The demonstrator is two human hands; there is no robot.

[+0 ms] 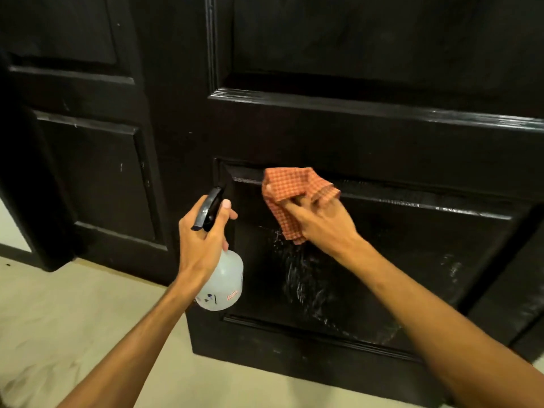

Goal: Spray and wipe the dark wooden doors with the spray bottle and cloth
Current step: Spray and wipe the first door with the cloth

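Step in hand: looks like wiping the lower panel point(397, 260) of the nearer dark door point(353, 136), up at its top-left corner.
Right hand point(323, 222): fingers bunched into the orange checked cloth point(291, 195), pressing it flat against the panel right under the top moulding point(412, 198).
Left hand point(203, 231): wrapped around the neck of the spray bottle point(220, 278), index finger up by the black trigger head, held just left of the panel and off the wood.
Doing it well: I'd drag the cloth down through the wet streaks point(303, 278) below it in long overlapping passes, then run an edge along the moulding grooves (drips love to hide there).
Door look: glossy near-black wood, shiny highlights on the ledges, spray runs glistening mid-panel, and a fainter smear to the right point(450, 266), maybe leftover spray, hard to tell in this light.
Other door point(97, 172): off to the left, same dark finish, with a few pale specks and scuffs.
Floor point(59, 304): pale, runs right up to both doors.
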